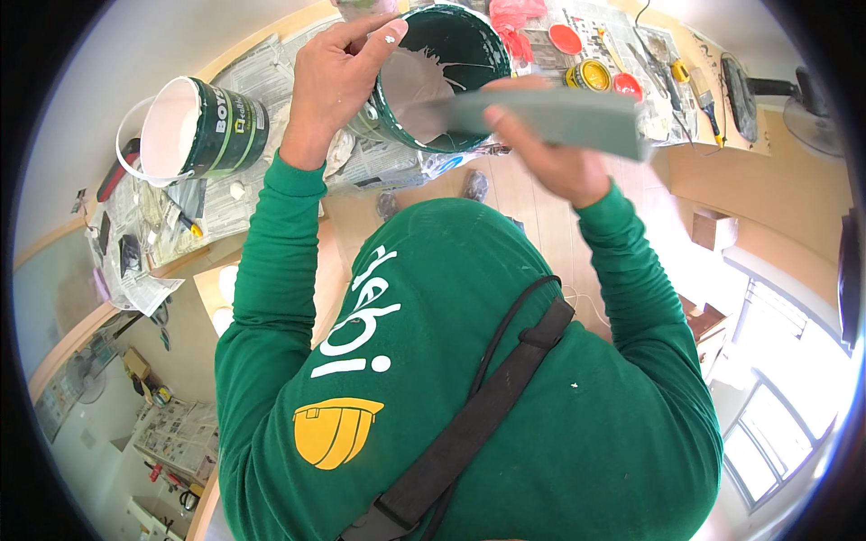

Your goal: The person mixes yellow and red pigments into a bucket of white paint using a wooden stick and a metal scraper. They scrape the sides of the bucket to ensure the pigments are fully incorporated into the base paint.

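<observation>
A dark green bucket (483,50) is tilted with its mouth toward me, and pale greyish paste (419,77) coats its inside. My left hand (336,77) grips the bucket's left rim, its thumb over the edge with a white smear on it. My right hand (555,164) is closed on a long, flat grey-green tool (577,124), smeared by motion. The tool's left end reaches across the mouth of the bucket. Its exact kind cannot be made out.
Newspaper (298,63) covers the table. A second green bucket (230,131) with white inside lies tilted at the left. On the right are a yellow can (588,75), red lids (566,39), a paintbrush (705,101) and a fan (810,117). Red plastic (514,27) lies behind the bucket.
</observation>
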A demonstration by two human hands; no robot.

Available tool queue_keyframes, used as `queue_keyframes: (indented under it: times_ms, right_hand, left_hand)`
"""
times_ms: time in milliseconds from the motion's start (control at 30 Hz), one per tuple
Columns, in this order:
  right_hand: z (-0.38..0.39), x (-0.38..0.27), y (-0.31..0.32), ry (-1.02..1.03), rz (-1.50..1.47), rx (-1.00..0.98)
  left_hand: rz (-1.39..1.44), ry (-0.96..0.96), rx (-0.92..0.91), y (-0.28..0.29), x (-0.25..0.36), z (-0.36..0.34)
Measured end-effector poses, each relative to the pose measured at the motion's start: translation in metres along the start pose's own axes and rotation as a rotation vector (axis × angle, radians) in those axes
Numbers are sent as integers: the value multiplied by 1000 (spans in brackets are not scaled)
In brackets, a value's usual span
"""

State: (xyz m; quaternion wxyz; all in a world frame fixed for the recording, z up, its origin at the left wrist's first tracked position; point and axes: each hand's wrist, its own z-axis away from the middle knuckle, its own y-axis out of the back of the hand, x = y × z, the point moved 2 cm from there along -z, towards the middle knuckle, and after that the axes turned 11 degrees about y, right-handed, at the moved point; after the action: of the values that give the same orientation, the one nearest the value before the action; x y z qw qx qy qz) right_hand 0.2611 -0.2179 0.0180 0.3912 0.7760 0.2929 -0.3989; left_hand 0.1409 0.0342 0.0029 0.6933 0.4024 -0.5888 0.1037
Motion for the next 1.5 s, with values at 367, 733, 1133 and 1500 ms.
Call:
queue_keyframes:
  times_ms: [367,733,1133,1500]
  right_hand:
    - [-38,26,-15,173,146,-321]
    - [-45,33,-9,233,22,-163]
    - [-14,52,-22,252,45,-89]
    - [-12,41,-4,263,210,-118]
  left_hand:
    - [-59,-137,78,-3,-4,1]
    - [-109,-17,-3,-1,-4,10]
    - [-74,-140,54,-13,4,6]
    - [-156,-113,26,-7,2,23]
